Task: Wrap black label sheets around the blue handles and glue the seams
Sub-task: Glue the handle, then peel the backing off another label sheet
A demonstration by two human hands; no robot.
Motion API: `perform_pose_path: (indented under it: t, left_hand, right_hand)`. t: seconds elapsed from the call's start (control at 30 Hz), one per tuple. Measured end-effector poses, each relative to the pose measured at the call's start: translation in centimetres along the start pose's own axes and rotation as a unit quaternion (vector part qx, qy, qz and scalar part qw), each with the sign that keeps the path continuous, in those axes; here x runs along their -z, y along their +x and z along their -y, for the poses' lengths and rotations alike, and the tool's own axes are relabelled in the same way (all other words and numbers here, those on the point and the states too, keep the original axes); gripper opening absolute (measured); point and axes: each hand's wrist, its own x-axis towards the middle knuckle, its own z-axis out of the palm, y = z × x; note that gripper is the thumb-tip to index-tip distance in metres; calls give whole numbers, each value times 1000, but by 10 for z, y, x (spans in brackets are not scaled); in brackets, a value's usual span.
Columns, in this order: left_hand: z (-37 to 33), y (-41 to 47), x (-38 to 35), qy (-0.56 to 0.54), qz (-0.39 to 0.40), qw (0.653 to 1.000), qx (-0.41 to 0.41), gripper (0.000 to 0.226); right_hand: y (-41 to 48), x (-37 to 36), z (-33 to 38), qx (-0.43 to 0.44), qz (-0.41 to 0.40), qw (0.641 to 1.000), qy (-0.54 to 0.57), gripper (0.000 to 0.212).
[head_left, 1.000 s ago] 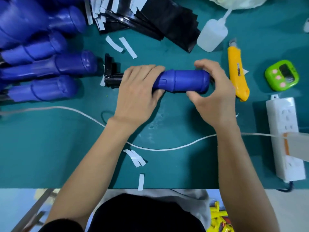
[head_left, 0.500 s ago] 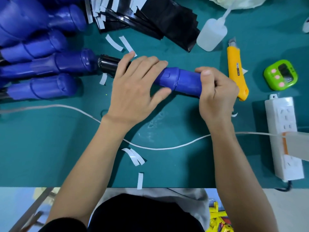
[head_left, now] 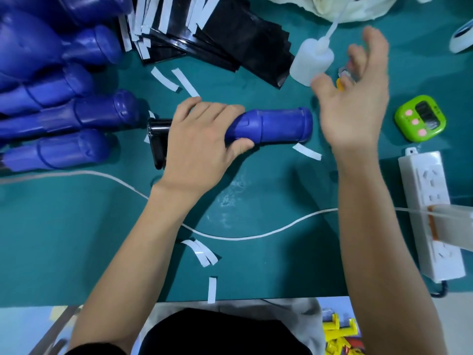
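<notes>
A blue handle (head_left: pixel 276 125) lies sideways on the teal table (head_left: pixel 76 239), with a black part (head_left: pixel 157 139) at its left end. My left hand (head_left: pixel 202 142) grips the handle's narrow left part, thumb underneath. My right hand (head_left: pixel 358 98) is lifted off the handle, blurred, fingers spread and holding nothing, close to the white glue bottle (head_left: pixel 311 64). A fan of black label sheets (head_left: pixel 230 39) with white backing strips lies at the back. More blue handles (head_left: pixel 69 116) are piled at the left.
A yellow utility knife (head_left: pixel 340 83) is mostly hidden behind my right hand. A green timer (head_left: pixel 419 119) and a white power strip (head_left: pixel 430 211) are at the right. A white cable (head_left: pixel 243 237) crosses the table. White backing strips (head_left: pixel 202 249) lie scattered about.
My right hand let go of the handle's right end and rose toward the glue bottle. A white strip now lies below the handle's right end. The handle rolled level again under my left hand.
</notes>
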Motion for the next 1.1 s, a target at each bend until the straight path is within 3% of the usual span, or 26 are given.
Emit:
perform_pose_path:
  t: [0.03, 0.13, 0.2, 0.27, 0.33, 0.5, 0.6, 0.77, 1.0, 1.1]
  left_hand:
    - [0, 0, -1, -14, 1, 1000, 5, 50]
    - [3, 0, -3, -23, 14, 999, 21, 53]
    - [5, -2, -4, -30, 11, 999, 22, 52]
    - [3, -3, -4, -45, 10, 999, 27, 49]
    - [-1, -3, -5, -70, -9, 996, 46, 43]
    - [-7, -5, -4, -124, -37, 988, 81, 39]
    - [-9, -10, -5, -128, -81, 988, 40, 32]
    - [-13, -11, -6, -68, -167, 983, -21, 16]
    - [-16, -7, 5, -109, 9, 992, 60, 38]
    - [-21, -13, 6, -110, 25, 987, 113, 39]
  right_hand:
    - [6, -3, 2, 3, 18, 999, -40, 72]
    - [14, -14, 4, 28, 33, 994, -99, 35]
    - [11, -15, 2, 42, -6, 998, -43, 23]
    - [-1, -6, -1, 79, -68, 991, 79, 21]
    - [-18, 5, -7, 112, -76, 978, 160, 22]
    - [-40, 15, -15, 91, -59, 979, 173, 32]
    - [-35, 21, -16, 68, -47, 975, 208, 37]
    - [-35, 28, -10, 35, 2, 958, 284, 27]
    - [-31, 36, -15, 25, 64, 946, 318, 24]
    - [-30, 34, -16, 7, 74, 947, 313, 28]
